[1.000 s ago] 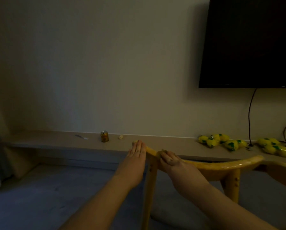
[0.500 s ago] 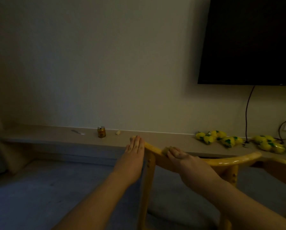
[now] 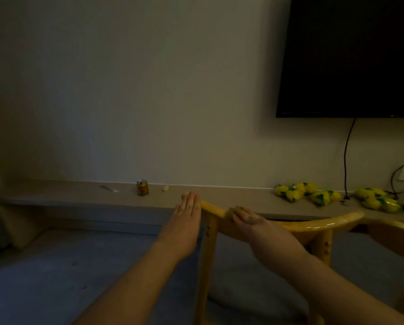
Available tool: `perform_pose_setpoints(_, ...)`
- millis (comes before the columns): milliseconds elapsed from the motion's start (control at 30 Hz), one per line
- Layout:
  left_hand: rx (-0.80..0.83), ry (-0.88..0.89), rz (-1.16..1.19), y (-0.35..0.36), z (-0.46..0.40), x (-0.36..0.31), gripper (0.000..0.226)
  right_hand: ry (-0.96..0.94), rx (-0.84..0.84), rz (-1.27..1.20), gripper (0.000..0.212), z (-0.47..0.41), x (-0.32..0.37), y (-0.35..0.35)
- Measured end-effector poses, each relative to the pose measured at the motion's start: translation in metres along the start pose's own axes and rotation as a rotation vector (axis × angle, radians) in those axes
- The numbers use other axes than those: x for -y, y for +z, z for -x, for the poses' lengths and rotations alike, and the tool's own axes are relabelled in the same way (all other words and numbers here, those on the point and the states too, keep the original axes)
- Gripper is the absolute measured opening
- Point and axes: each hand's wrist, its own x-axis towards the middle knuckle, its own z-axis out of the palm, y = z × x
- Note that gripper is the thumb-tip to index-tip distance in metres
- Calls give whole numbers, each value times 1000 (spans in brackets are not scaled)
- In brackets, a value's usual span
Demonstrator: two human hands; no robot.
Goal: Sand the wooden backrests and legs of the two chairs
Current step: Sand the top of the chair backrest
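A light wooden chair stands in front of me, its curved backrest rail running from centre to right, with one leg going down below the rail's left end. My left hand lies flat with straight fingers against the rail's left tip. My right hand presses a small tan piece of sandpaper onto the top of the rail, fingers curled over it. A second wooden piece shows at the right edge.
A low shelf runs along the wall, bearing a drink can, a small scrap and yellow packets. A dark television hangs upper right, cables below it. Grey floor spreads to the left.
My right hand with the sandpaper slid right along the rail and has come back left towards the rail's end. The left hand has stayed at the tip.
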Motion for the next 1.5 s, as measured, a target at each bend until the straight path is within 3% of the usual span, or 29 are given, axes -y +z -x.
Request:
perform_pose_setpoints(133, -15, 8, -82, -10, 3, -8, 92, 76, -13, 36, 82, 18, -2, 6)
perform_pose_setpoints(300, -44, 140, -67, -2, 11, -50, 89, 23, -93, -9, 71, -3, 17, 0)
perform_pose_setpoints(533, -37, 127, -26, 4, 9, -59, 85, 153, -84, 8, 77, 28, -19, 5)
perform_pose_setpoints(767, -10, 132, -50, -1, 14, -57, 75, 19, -66, 43, 73, 0, 11, 3)
perform_pose_setpoints(933, 6, 130, -23, -1, 14, -58, 79, 77, -74, 28, 83, 20, -9, -1)
perform_pose_setpoints(1100, -10, 115, -49, 3, 13, -61, 75, 120, -71, 175, 92, 18, 5, -10)
perform_pose_setpoints(1233, -6, 114, -60, 5, 14, -61, 74, 60, -16, 34, 80, 9, 15, -6)
perform_pose_setpoints(1500, -65, 119, -7, 8, 16, -59, 79, 150, -112, 38, 88, 30, -2, -4)
